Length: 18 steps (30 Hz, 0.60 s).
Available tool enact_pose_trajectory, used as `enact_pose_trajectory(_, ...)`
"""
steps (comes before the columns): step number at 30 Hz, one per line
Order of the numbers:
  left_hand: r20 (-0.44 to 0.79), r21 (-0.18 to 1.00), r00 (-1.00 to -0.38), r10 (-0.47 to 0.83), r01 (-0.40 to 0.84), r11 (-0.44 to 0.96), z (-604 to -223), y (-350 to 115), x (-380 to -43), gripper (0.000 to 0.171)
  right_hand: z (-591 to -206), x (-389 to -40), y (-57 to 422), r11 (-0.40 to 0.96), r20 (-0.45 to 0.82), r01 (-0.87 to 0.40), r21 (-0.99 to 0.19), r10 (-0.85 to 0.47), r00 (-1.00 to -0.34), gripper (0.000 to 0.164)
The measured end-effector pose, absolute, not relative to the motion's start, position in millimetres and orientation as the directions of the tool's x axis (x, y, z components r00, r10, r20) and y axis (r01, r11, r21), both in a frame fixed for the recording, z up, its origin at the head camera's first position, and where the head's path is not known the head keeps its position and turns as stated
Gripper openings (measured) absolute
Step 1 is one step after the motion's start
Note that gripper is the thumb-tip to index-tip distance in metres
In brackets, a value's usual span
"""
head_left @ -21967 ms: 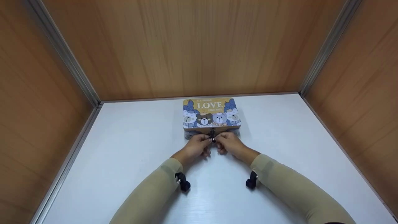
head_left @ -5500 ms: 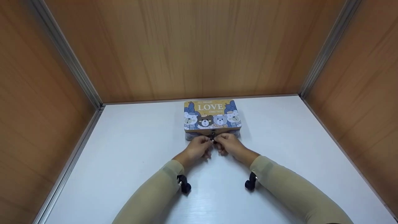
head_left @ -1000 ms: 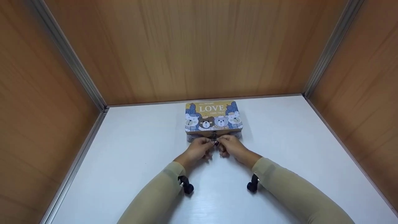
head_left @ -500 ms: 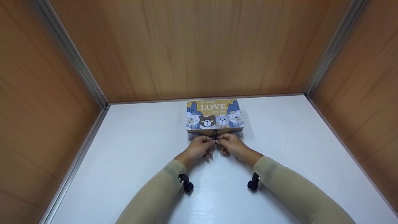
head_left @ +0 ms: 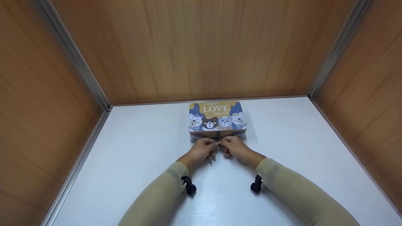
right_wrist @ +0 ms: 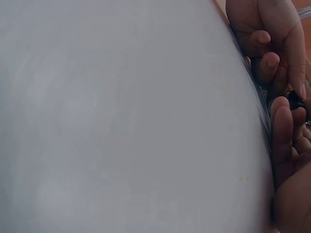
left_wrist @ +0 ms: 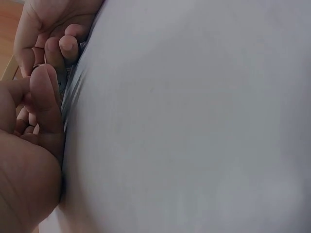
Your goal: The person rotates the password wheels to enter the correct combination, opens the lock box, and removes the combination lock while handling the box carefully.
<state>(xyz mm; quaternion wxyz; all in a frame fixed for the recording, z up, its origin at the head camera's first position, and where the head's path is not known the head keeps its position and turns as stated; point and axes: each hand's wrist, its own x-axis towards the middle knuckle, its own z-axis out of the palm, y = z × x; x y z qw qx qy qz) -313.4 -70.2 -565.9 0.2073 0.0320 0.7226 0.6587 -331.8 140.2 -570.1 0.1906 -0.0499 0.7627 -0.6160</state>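
A tin box [head_left: 217, 121] with LOVE and cartoon bears on its lid stands closed at the back of the white table. On its front hangs a metal clasp [head_left: 218, 135], and a small dark padlock [head_left: 218, 143] sits below it. From the left side, my left hand [head_left: 200, 150] pinches the padlock between thumb and forefinger. My right hand [head_left: 236, 147] pinches it from the other side, the fingertips of both nearly meeting. Most of the padlock is hidden by fingers; in the right wrist view a black bit [right_wrist: 294, 100] of it shows.
Wooden panels rise behind the table [head_left: 150, 131] and on both sides, with grey metal strips [head_left: 75, 53] at the corners. The box stands near the back panel [head_left: 201, 50]. Black wrist cameras [head_left: 190, 187] hang under both sleeves.
Both hands stay at the padlock throughout, with only small finger shifts. A second ago more of the padlock showed between the fingertips. The head view has shifted slightly; the box stays closed.
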Motion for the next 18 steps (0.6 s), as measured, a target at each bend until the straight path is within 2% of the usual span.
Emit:
enact_pose_trajectory(7, -0.233, 0.970, -0.925, 0.301, -0.197, 0.144, -564.4, -70.7, -314.6, 0.025, -566.6, -333.0, 138.9, 0.167, -0.240, 0.196, -0.966, -0.305, -0.922, 0.030)
enact_pose_trajectory(18, -0.236, 0.970, -0.920, 0.313, -0.204, 0.131, -568.3, -70.6, -312.7, 0.025, -570.2, -330.2, 138.7, 0.176, -0.247, 0.203, -0.963, -0.283, -0.927, 0.016)
